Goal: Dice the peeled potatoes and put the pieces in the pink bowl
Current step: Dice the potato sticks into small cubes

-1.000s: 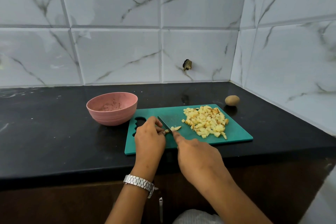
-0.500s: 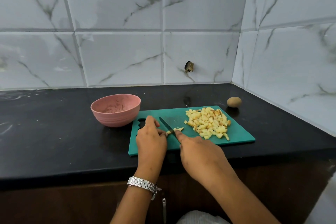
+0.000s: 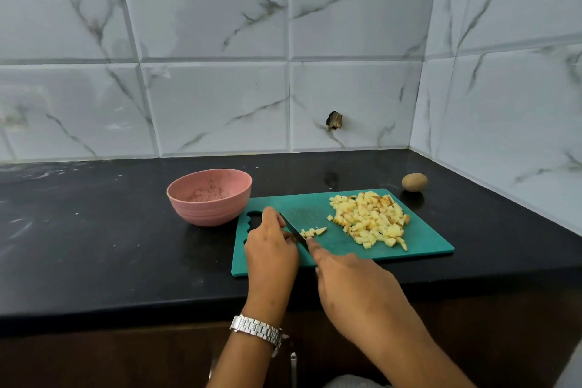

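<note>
Dicing looks almost finished; nothing has gone into the bowl yet.
The right grip (image 3: pixel 356 290) is closed round the knife (image 3: pixel 293 228), cutting small bits (image 3: pixel 311 232) at centre frame. The left grip (image 3: pixel 271 249) curls beside the blade; I cannot tell whether it holds anything. The diced heap (image 3: pixel 368 220) lies on the green board (image 3: pixel 315 208), and the pink bowl (image 3: pixel 204 211), left of the board, holds no pieces.

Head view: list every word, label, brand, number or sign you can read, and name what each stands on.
No text can be read anywhere in this view.
wristwatch: only the metal band shows; the dial is out of sight.
pink bowl, green cutting board, knife blade, wall tiles: no print, label or number visible.
</note>
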